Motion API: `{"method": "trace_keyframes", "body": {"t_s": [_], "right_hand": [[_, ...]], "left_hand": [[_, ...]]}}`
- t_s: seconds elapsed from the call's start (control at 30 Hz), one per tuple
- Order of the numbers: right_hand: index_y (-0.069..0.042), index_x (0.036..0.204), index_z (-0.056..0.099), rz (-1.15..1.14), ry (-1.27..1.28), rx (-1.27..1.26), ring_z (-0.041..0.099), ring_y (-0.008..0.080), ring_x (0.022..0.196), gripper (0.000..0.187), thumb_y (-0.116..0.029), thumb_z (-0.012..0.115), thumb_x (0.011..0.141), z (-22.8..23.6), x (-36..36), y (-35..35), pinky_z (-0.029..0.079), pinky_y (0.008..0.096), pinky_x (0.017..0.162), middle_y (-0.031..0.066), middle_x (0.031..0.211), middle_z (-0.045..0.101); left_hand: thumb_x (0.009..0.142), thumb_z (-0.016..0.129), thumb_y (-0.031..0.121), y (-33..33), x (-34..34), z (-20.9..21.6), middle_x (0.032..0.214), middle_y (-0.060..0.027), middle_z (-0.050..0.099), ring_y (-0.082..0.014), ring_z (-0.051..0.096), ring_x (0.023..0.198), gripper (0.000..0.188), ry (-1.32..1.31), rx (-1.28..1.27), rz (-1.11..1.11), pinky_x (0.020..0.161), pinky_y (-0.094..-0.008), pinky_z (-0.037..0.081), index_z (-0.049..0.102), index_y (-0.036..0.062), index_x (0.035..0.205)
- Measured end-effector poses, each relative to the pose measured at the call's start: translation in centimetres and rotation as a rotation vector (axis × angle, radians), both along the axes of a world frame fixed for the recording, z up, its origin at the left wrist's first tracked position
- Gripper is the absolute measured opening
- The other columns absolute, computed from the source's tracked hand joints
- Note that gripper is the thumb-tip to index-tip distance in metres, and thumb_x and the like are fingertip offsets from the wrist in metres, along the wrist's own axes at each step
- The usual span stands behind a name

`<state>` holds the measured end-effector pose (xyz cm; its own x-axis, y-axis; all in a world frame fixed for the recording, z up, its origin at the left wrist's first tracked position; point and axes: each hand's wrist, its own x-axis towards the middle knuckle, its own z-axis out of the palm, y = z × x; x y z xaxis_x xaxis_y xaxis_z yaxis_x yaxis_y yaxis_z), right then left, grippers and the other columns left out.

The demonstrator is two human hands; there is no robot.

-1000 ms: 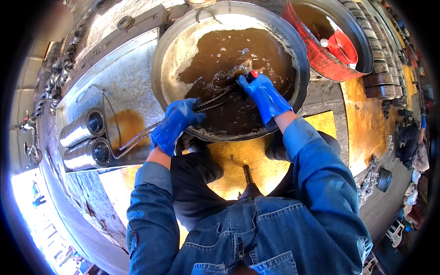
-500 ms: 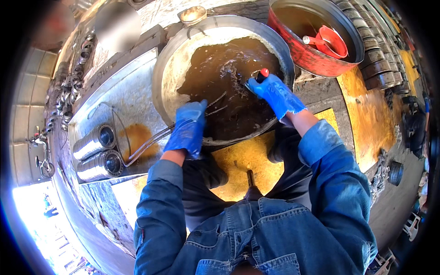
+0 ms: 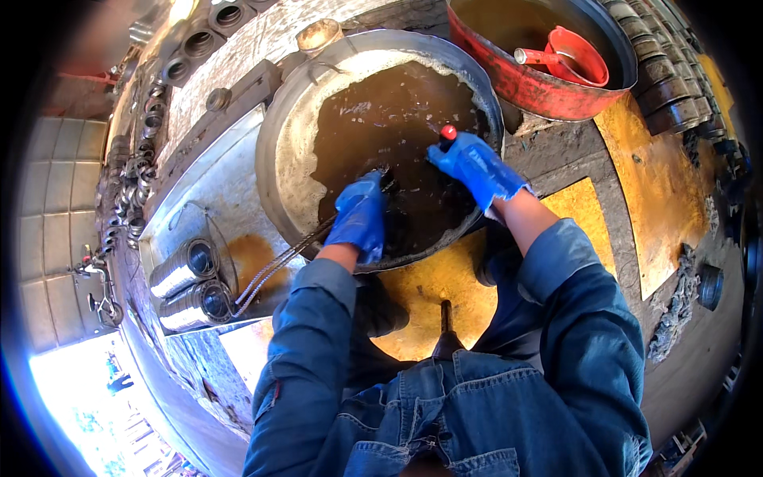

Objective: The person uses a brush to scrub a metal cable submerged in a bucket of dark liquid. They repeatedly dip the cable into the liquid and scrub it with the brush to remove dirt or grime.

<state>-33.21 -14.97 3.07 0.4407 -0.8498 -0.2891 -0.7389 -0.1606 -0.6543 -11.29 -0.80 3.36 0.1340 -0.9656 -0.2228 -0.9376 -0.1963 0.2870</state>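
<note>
Over the dark brown liquid in a wide round metal tub (image 3: 269,159), my gloved left hand (image 3: 362,213) is closed around a doubled, twisted metal rod (image 3: 274,266). The rod runs back over the tub's near-left rim to the metal tray. Its front end is hidden by my hand and the liquid. To the right, my gloved right hand (image 3: 474,165) grips a dark handle with a red end (image 3: 448,133); whatever lies below that grip is out of sight. Pale foam (image 3: 296,163) lines the tub's left side.
On the sheet-metal tray (image 3: 191,215) at left lie two stacks of metal rings (image 3: 184,270). A red tub (image 3: 509,87) of liquid holds a red dipper (image 3: 586,62) at far right. Near the big tub's back rim stands a small bowl (image 3: 318,35). Yellow sheets (image 3: 433,294) cover the floor.
My left hand has moved right with the rod, farther over the liquid. The right hand stays near its place, still gripping the red-ended handle. The splash in the middle has settled.
</note>
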Motion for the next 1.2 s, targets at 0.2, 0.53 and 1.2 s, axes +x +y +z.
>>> {"method": "trace_keyframes", "body": {"t_s": [0.2,0.53,1.2], "right_hand": [[-0.007,0.09,0.079,-0.18,-0.21,0.368,0.071,0.0235,0.075,0.047,-0.052,0.067,0.09,5.9,1.0,-0.8,0.055,0.0364,0.075,0.013,0.081,0.075],[0.001,0.103,0.074,0.107,-0.487,0.37,0.07,0.0235,0.08,0.045,-0.044,0.069,0.095,5.7,12.3,11.3,0.055,0.0386,0.079,0.0183,0.089,0.075],[-0.013,0.106,0.075,0.266,0.051,-0.207,0.071,0.0403,0.093,0.042,-0.05,0.067,0.088,-2.2,15.4,0.0,0.057,0.0485,0.082,0.017,0.097,0.076]], "left_hand": [[0.086,0.076,0.037,4.4,9.6,1.7,0.122,-0.019,0.071,-0.0389,0.066,0.118,0.051,0.026,0.2,0.069,0.1,-0.0468,0.052,0.066,0.0167,0.131],[0.086,0.079,0.04,6.9,10.8,1.9,0.118,-0.0174,0.073,-0.0357,0.069,0.113,0.048,0.106,0.197,0.199,0.096,-0.0449,0.054,0.07,0.0175,0.126],[0.084,0.077,0.036,8.2,11.0,1.8,0.111,-0.0173,0.074,-0.036,0.07,0.108,0.042,0.271,0.1,0.155,0.093,-0.044,0.056,0.071,0.0117,0.118]]}}
